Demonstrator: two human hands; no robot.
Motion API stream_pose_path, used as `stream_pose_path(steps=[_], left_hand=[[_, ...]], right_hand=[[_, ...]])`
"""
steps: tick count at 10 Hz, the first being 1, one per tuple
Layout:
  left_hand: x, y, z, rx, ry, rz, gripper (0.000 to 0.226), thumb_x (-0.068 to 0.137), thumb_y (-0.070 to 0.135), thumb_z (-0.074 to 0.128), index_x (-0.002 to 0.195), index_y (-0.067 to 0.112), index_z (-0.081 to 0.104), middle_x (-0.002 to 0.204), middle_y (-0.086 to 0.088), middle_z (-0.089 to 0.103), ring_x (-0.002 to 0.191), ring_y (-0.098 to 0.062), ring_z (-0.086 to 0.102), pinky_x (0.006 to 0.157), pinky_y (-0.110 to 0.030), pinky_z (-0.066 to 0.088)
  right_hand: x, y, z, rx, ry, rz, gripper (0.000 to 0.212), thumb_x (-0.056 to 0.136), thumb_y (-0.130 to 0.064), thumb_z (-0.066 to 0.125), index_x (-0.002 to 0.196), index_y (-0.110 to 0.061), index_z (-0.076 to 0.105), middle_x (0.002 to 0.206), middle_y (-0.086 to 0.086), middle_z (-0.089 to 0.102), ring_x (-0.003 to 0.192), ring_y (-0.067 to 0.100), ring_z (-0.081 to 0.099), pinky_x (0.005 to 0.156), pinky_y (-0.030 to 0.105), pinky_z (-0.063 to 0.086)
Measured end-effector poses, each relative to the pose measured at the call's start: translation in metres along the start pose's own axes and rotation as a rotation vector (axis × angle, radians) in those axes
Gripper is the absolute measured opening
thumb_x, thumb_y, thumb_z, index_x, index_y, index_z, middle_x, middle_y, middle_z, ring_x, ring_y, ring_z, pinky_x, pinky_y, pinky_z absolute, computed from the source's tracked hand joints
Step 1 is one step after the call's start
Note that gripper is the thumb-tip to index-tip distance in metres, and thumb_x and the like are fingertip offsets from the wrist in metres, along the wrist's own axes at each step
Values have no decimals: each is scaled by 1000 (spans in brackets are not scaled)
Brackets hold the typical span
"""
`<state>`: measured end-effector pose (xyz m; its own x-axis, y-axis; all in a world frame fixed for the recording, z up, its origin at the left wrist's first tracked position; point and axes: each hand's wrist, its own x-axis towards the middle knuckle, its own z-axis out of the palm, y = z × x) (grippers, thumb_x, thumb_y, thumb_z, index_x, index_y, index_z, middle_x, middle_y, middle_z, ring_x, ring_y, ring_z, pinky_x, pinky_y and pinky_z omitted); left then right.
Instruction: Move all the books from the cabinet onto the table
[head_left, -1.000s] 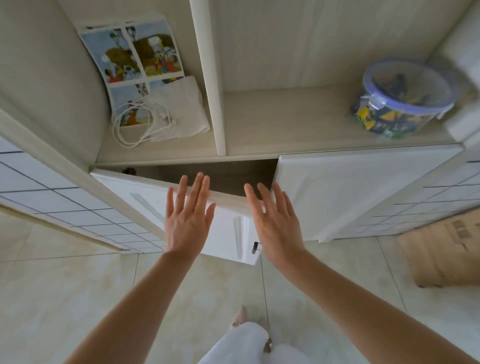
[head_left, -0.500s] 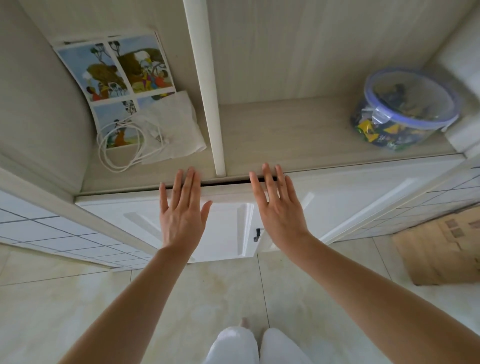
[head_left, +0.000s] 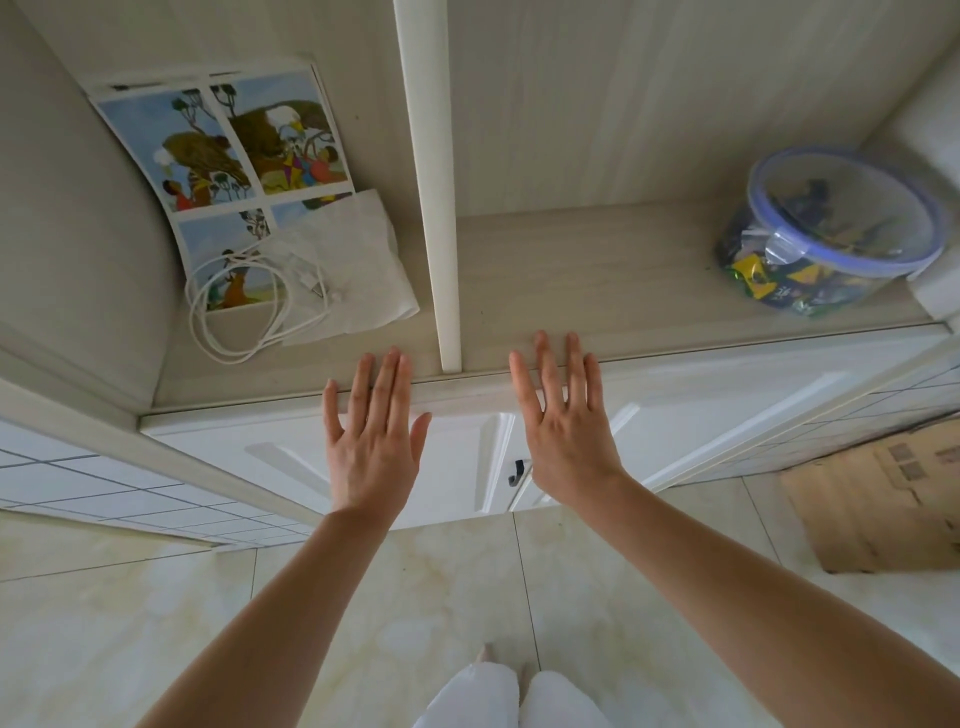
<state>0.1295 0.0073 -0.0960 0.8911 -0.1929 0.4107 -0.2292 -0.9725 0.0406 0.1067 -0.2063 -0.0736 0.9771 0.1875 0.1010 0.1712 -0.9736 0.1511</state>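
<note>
Pale wood-grain laminate forms the cabinet (head_left: 597, 270), which is divided by an upright white post (head_left: 434, 208) into two open shelf bays above a pair of white panelled doors (head_left: 291, 447); both doors are seen shut, with a small dark handle (head_left: 517, 470) at the seam between them. In the left bay a picture book (head_left: 228, 156) with cartoon panels is propped against the back wall, its lower part covered by a folded white cloth (head_left: 358, 260) and a coiled white cable (head_left: 234, 312). In the right bay a round clear plastic tub (head_left: 831, 234) with a blue-rimmed lid is set near the right wall, filled with coloured wrappers. The left hand (head_left: 371, 441) is held flat with fingers straight and spread, nothing grasped, its fingertips overlapping the front edge of the shelf above the left door. The right hand (head_left: 563, 431) is likewise flat and empty, fingers extended, its tips at the shelf edge above the right door. Whether the palms press on the doors cannot be told. A brown cardboard sheet (head_left: 883, 499) is seen on the cream tiled floor (head_left: 130, 623) at the right.
</note>
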Motion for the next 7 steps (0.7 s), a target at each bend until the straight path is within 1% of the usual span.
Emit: stream_pose_path(steps=[1, 2, 3, 4, 5, 6, 7], left_hand=[[1, -1, 3, 9, 11, 10, 59, 98, 41, 41, 149, 13, 32, 154, -3, 37, 144, -24, 31, 117, -50, 12], [1, -2, 3, 7, 31, 34, 55, 98, 38, 47, 147, 17, 36, 152, -3, 40, 142, -26, 33, 117, -50, 14], [2, -2, -1, -1, 3, 49, 57, 95, 34, 56, 147, 23, 36, 153, -3, 39, 142, -26, 33, 116, -51, 17], [4, -1, -10, 1, -92, 35, 66, 91, 31, 60, 150, 25, 29, 157, -3, 31, 146, -26, 25, 117, -51, 15], [1, 3, -19, -27, -170, 22, 75, 91, 29, 58, 153, 21, 17, 161, -4, 20, 150, -25, 11, 120, -50, 9], [-16, 11, -37, -119, -211, 1, 75, 94, 28, 52, 154, 19, 9, 162, -2, 11, 150, -23, -1, 121, -47, 5], [-51, 27, -52, -166, -192, 1, 68, 95, 26, 53, 153, 19, 18, 162, -3, 16, 150, -23, 1, 121, -45, 9]], right_hand=[[2, -1, 5, 6, 17, 15, 108, 72, -17, 60, 149, -9, -16, 157, 28, 2, 140, 56, 2, 115, 61, 4], [3, 0, 8, 13, 38, 9, 106, 70, -15, 61, 151, -9, -7, 157, 29, 6, 140, 57, 5, 114, 62, 7], [3, 1, 3, 33, 29, 0, 103, 65, -11, 63, 152, -8, 8, 155, 32, 11, 140, 56, 10, 114, 62, 11], [0, 3, -8, 54, 5, -10, 95, 71, -9, 61, 152, -6, 13, 154, 33, 14, 140, 55, 13, 115, 61, 16], [-11, 2, -18, 90, -4, -4, 85, 79, -8, 55, 152, -3, 11, 154, 34, 11, 140, 55, 12, 115, 60, 17], [-39, -1, -26, 87, -48, -18, 87, 80, -12, 62, 151, -3, 13, 155, 33, 11, 142, 52, 11, 115, 60, 17], [-77, -6, -28, 114, -28, -34, 79, 83, -11, 60, 151, -4, 19, 156, 24, 22, 143, 46, 18, 113, 62, 19]])
